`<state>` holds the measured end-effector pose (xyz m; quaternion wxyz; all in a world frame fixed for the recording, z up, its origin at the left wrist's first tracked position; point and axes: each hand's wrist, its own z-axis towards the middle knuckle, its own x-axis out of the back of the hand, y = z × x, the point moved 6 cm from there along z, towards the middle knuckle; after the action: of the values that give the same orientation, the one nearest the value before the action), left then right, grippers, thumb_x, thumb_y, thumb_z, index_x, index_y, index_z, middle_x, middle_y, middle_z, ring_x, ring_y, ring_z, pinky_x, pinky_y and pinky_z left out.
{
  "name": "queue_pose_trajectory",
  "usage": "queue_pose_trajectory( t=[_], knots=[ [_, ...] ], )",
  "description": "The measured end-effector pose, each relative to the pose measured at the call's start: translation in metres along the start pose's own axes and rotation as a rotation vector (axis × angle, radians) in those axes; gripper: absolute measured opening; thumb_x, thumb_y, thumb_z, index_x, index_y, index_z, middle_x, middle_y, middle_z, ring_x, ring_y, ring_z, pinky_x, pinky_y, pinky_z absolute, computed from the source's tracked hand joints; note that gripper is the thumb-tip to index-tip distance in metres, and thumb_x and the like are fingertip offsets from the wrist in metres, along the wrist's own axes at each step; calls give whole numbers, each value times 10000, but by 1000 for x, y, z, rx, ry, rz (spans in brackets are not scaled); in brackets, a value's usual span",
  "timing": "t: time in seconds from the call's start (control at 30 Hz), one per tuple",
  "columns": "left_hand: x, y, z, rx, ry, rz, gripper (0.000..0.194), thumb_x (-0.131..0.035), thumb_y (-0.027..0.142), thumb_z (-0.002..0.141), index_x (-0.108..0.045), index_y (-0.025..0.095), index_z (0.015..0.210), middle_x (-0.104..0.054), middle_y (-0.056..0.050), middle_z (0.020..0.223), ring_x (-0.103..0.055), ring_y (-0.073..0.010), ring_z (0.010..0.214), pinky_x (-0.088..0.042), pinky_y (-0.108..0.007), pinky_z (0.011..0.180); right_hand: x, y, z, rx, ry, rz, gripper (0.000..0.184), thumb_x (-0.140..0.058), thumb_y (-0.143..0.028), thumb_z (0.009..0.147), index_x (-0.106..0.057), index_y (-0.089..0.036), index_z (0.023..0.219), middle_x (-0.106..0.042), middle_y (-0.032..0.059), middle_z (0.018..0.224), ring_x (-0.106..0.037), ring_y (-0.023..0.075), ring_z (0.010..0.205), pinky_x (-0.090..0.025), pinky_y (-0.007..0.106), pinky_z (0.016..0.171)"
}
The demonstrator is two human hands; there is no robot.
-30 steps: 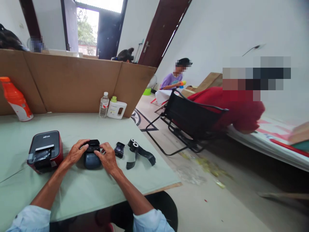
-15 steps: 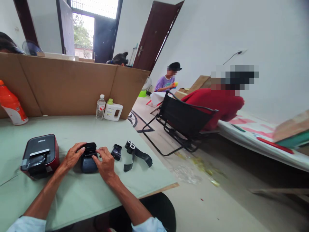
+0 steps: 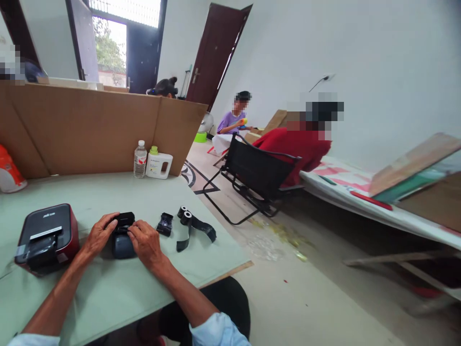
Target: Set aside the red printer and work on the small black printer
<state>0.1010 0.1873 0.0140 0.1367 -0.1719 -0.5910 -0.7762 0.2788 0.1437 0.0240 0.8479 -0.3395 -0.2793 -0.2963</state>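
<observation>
On the pale green table stands a small dark device [image 3: 123,247] with its hinged black lid [image 3: 125,218] raised. My left hand [image 3: 96,236] grips the lid's left edge between thumb and fingers. My right hand [image 3: 147,244] has its fingers bent together at the right side of the device's opening; whatever they pinch is hidden. To the right lies a small black part, like a cartridge frame [image 3: 164,224]. Beside it are two small rolls of black ribbon [image 3: 186,218] with white cores, their strips partly unwound. Left of my hands sits a larger black-and-red printer-like machine [image 3: 46,238].
A cardboard partition [image 3: 97,132] borders the table's far side. Before it stand a water bottle [image 3: 140,161], a white jug [image 3: 159,166] and an orange bottle [image 3: 9,170]. A person in red sits on a black folding chair [image 3: 257,168] at the right; others sit farther back.
The whole scene has shifted left as the head camera turned right. My right fingers have drawn closer together over the device's opening. My left hand keeps its hold on the lid.
</observation>
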Motion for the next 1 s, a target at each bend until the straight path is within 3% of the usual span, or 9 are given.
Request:
queue_pose_trajectory(
  t=[0.23, 0.37, 0.47, 0.63, 0.83, 1.0],
  knots=[
    [-2, 4, -3, -26, 11, 19, 528, -538, 568, 914, -695, 217, 1277, -696, -95, 1338, -616, -279, 1284, -435, -452, 1169, 19, -11, 3, 69, 54, 240, 289, -404, -241, 1064, -691, -228, 1038, -746, 89, 1004, -709, 219, 978, -569, 355, 901],
    [-4, 1, -2, -16, 16, 20, 548, -527, 587, 913, -696, 206, 1270, -694, -105, 1337, -614, -288, 1283, -426, -462, 1173, 48, -1, 18, -74, 143, 368, 255, -423, -306, 1045, -662, -219, 1023, -736, 50, 918, -718, 179, 804, -579, 296, 771],
    [-6, -1, -3, -24, 5, 36, 544, -525, 586, 919, -688, 214, 1280, -682, -100, 1347, -606, -282, 1291, -416, -454, 1181, 73, 20, 30, -231, 170, 424, 225, -458, -350, 1026, -632, -213, 988, -684, 5, 780, -672, 157, 646, -550, 268, 645],
    [-7, 1, -6, -76, -16, 64, 506, -508, 554, 938, -680, 222, 1280, -681, -93, 1319, -608, -272, 1280, -430, -435, 1173, 95, 70, 49, -326, 137, 399, 183, -506, -355, 993, -606, -212, 936, -616, -41, 628, -641, 151, 559, -477, 237, 568],
    [-7, 4, -8, -135, -43, 102, 469, -517, 528, 945, -663, 227, 1275, -661, -100, 1336, -596, -272, 1294, -431, -461, 1176, 84, 136, 54, -470, 11, 74, 181, -468, -301, 1005, -633, -231, 983, -670, -35, 665, -684, 163, 650, -468, 247, 692],
    [-6, 5, -8, -161, -59, 112, 470, -569, 503, 925, -642, 218, 1291, -650, -113, 1342, -592, -278, 1301, -433, -486, 1176, 75, 164, 52, -543, -57, -69, 185, -490, -267, 990, -669, -240, 1027, -723, 0, 755, -683, 190, 762, -442, 257, 727]
  ],
)
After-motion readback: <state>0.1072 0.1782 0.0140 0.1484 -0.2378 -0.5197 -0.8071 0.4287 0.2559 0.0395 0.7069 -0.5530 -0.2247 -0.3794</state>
